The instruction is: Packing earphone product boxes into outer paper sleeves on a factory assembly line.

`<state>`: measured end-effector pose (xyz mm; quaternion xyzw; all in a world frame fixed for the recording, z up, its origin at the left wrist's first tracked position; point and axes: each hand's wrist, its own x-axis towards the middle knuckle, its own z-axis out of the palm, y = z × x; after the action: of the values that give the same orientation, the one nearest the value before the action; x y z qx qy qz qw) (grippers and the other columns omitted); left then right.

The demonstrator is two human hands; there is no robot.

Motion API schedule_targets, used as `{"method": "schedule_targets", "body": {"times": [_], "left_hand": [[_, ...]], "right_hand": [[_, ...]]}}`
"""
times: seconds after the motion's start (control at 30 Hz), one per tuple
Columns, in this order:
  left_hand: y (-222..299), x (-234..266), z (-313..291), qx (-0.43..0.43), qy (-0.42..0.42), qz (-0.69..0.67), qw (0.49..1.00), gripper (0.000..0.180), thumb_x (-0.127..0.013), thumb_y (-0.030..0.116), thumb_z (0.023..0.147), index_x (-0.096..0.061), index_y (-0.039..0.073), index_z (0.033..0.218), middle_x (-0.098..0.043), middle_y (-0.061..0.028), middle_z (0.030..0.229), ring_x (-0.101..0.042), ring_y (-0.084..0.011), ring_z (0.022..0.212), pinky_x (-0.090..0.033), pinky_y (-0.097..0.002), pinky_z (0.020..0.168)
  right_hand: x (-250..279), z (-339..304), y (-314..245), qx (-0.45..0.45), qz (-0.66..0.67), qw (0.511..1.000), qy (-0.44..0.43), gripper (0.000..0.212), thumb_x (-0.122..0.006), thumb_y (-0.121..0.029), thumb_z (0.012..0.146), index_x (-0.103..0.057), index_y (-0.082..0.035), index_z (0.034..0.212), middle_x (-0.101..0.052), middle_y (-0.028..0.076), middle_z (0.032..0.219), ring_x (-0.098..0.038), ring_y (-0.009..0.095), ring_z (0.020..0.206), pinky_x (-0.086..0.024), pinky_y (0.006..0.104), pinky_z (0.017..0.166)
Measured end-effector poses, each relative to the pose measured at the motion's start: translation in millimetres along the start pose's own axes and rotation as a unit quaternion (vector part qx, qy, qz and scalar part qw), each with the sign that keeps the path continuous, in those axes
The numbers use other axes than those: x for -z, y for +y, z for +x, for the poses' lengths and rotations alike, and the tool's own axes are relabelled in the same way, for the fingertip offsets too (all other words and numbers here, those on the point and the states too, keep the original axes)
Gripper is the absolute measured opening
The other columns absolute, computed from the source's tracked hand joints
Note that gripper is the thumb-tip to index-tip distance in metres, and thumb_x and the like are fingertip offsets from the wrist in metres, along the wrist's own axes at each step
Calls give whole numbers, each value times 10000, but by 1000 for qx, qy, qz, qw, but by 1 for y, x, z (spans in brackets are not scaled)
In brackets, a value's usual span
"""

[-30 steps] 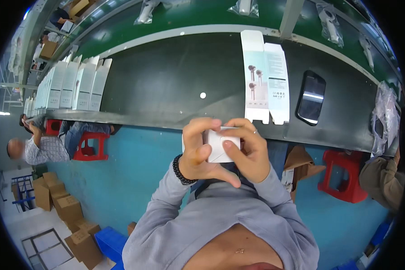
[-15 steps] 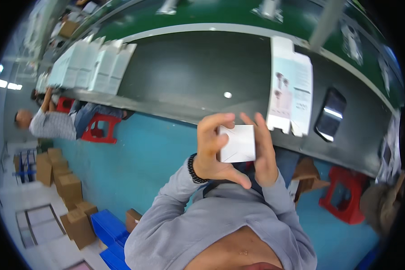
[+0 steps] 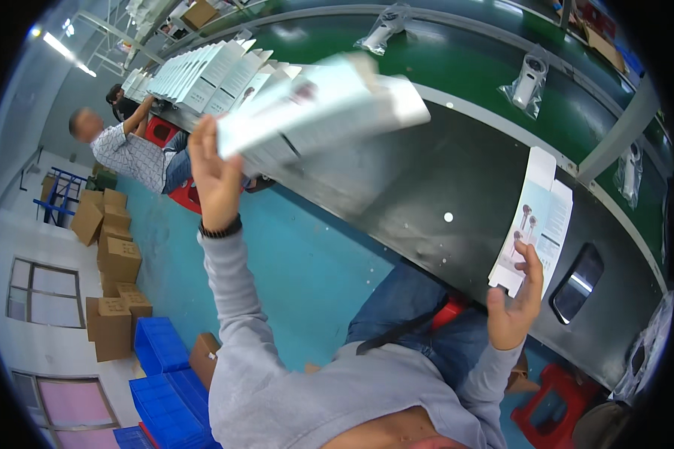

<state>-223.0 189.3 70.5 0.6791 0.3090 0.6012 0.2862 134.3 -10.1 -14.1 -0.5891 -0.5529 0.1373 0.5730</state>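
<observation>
Of 2 hands, the right hand (image 3: 515,310), thumb and fingers spread, is nearer the flat carton (image 3: 541,213), which lies mostly beyond it on the bench (image 3: 412,179), long axis running toward the far edge, while the left hand (image 3: 219,183) clamps a blurred box (image 3: 318,112) by its left end.

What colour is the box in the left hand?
The box is mainly white with pale blue-green; best view: head.

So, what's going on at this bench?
A person's left hand holds up a box, blurred, with a row of boxes behind it. The open right hand is by a flat carton on the bench; whether it touches is unclear. A phone lies right of the carton.
</observation>
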Motion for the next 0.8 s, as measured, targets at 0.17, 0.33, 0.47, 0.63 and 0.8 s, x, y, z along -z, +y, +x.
{"method": "schedule_targets", "body": {"times": [0.17,0.33,0.47,0.63,0.8], "left_hand": [[-94,57,66,-23,170,27,985,784,-672,134,787,-149,27,1362,-342,-155,1291,-391,-244,1182,-293,-345,1009],[-181,110,83,7,306,286,908,944,-721,231,750,-57,31,1390,-215,-234,1336,-359,-328,1190,-310,-389,996],[-182,88,77,57,366,256,893,1008,-726,275,736,-11,13,1397,-126,-311,1349,-312,-373,1212,-280,-411,1016],[-151,45,48,5,326,283,902,975,-713,253,743,-28,31,1401,-147,-245,1387,-280,-343,1255,-265,-454,1010],[-66,-73,-30,-150,-70,265,950,1066,-776,347,647,-87,89,1419,-149,-166,1432,-197,-309,1319,-239,-506,1019]], "right_hand": [[11,-1,16,-20,-108,994,-8,546,-666,-281,745,-512,10,1181,-515,175,1162,-466,324,1096,-344,384,938],[12,-5,27,45,-275,955,-104,617,-685,-306,723,-481,-34,1238,-452,173,1259,-369,363,1204,-289,455,996],[19,-13,37,45,-407,899,-158,681,-733,-324,661,-493,-58,1240,-420,175,1289,-339,386,1213,-281,463,994],[28,-30,41,8,-385,899,-208,686,-763,-274,621,-508,-63,1222,-404,179,1298,-362,385,1168,-308,459,958],[34,-13,0,141,-252,949,-128,155,-653,-61,753,-624,47,860,-630,125,747,-594,298,643,-488,338,599]]}}
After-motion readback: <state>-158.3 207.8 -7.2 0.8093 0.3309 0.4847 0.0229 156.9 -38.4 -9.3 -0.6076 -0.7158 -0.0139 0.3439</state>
